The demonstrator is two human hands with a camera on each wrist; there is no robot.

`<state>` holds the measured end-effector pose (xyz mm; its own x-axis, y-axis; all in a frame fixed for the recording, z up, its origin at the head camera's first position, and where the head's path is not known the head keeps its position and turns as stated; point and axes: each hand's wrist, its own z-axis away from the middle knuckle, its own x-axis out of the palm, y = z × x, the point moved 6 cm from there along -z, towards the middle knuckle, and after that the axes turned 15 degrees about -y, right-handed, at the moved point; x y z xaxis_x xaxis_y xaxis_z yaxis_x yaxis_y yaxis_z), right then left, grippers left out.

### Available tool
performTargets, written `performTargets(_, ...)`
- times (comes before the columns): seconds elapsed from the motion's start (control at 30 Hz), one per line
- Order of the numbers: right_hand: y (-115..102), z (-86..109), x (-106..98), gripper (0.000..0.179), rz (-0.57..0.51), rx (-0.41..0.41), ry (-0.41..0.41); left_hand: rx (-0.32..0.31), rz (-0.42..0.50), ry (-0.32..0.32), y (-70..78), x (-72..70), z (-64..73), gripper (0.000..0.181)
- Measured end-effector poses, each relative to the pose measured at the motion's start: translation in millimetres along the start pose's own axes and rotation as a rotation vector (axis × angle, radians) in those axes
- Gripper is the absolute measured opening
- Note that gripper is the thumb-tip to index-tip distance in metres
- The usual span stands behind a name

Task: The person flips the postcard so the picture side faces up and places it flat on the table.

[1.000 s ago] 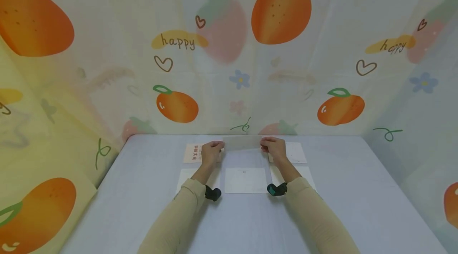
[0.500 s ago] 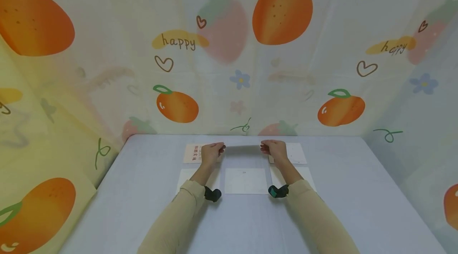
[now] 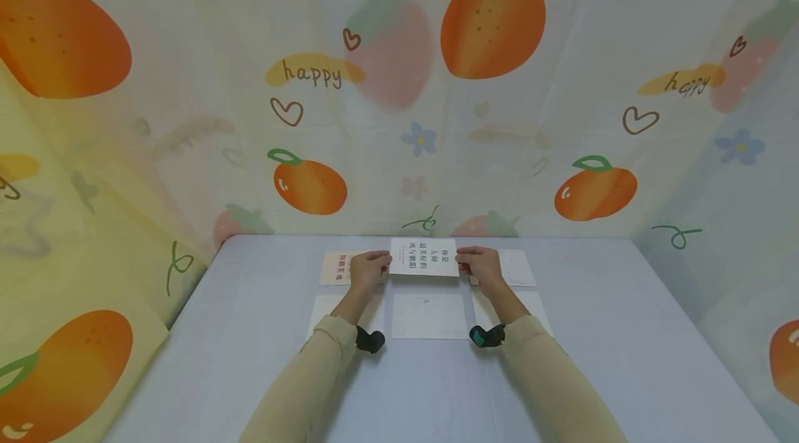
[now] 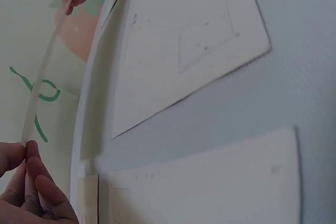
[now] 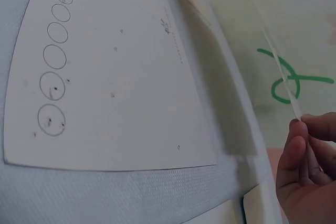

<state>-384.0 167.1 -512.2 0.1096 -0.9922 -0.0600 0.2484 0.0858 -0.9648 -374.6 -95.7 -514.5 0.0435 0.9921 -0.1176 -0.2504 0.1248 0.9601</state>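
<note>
A white postcard (image 3: 424, 257) with dark vertical Chinese characters is held by its two short ends above the far part of the table. My left hand (image 3: 368, 270) pinches its left end between thumb and fingers, and my right hand (image 3: 482, 264) does the same at the right end. Both wrist views show the postcard (image 4: 44, 72) nearly edge-on, raised off the tabletop. Beneath my left hand lies a cream card (image 3: 334, 267) with red characters, partly covered. A white card (image 3: 514, 267) lies partly under my right hand.
A nearer row of pale cards lies on the white-covered table (image 3: 424, 387): a middle card (image 3: 428, 316), a left card (image 3: 321, 306) and a right card (image 3: 532, 303), the outer two partly hidden by my forearms. A fruit-patterned curtain (image 3: 399, 172) rises behind the table.
The postcard has tilted between my hands: a plain face showed first, then it was almost edge-on, and now its printed face shows. Both hands keep their hold and have barely shifted.
</note>
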Motion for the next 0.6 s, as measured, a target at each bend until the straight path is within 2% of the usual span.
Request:
performTargets(0.17,-0.7,0.0,2.1,0.028,0.034,0.001,0.016,0.009,-0.092,0.011,-4.0,1.1,-1.7,0.021)
performTargets(0.47,-3.4,2.1,4.8,0.033,0.215,0.023,-0.003,0.064,-0.285,-0.009,4.1,5.2,1.6,0.022)
performTargets(0.6,-4.6,4.6,4.9,0.028,0.275,0.034,-0.002,0.064,-0.371,-0.015,4.3,7.2,1.9,0.023)
